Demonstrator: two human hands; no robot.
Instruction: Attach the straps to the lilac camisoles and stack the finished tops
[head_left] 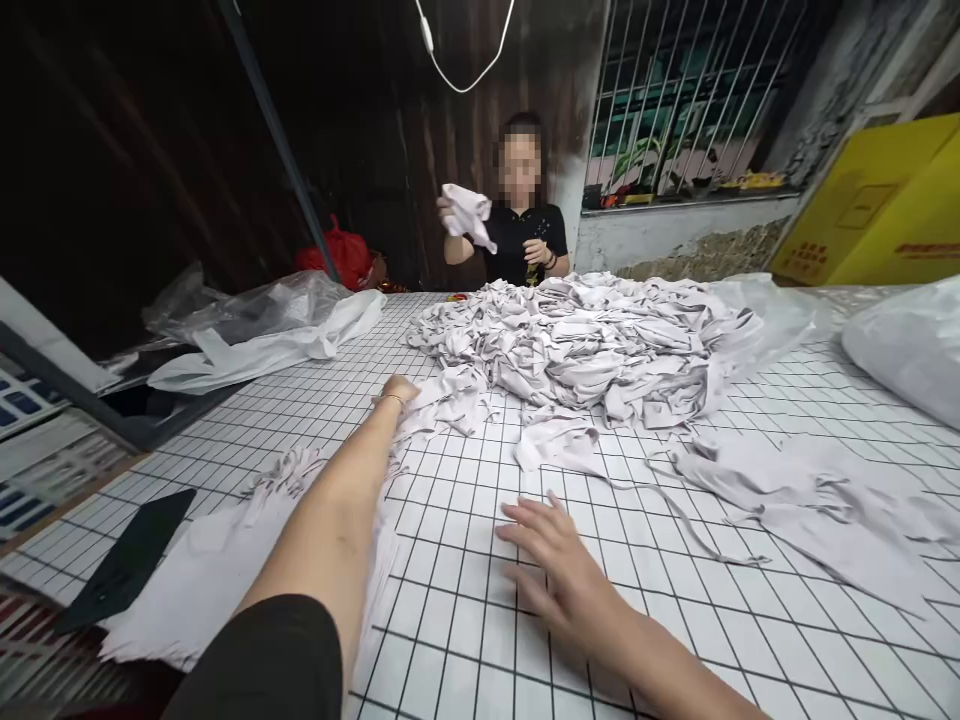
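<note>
My left hand (399, 388) reaches far across the table to the near left edge of a heap of pale fabric pieces (600, 350). Its fingers are hidden behind the back of the hand, so I cannot see whether they grip cloth. My right hand (551, 555) hovers over the grid-patterned tabletop (457, 600), fingers spread and slightly blurred, holding nothing. Beneath my left forearm lies a layered stack of flat pale cloth (217, 565). A single crumpled cloth piece (555, 440) with a long strip trailing from it is just beyond my right hand.
Across the table a person (525, 240) lifts a pale cloth (469, 212). More loose fabric (817, 500) spreads to the right. Clear plastic bags (255, 305) lie at the back left, another (915, 340) at far right. A dark flat piece (131, 560) sits on the left edge.
</note>
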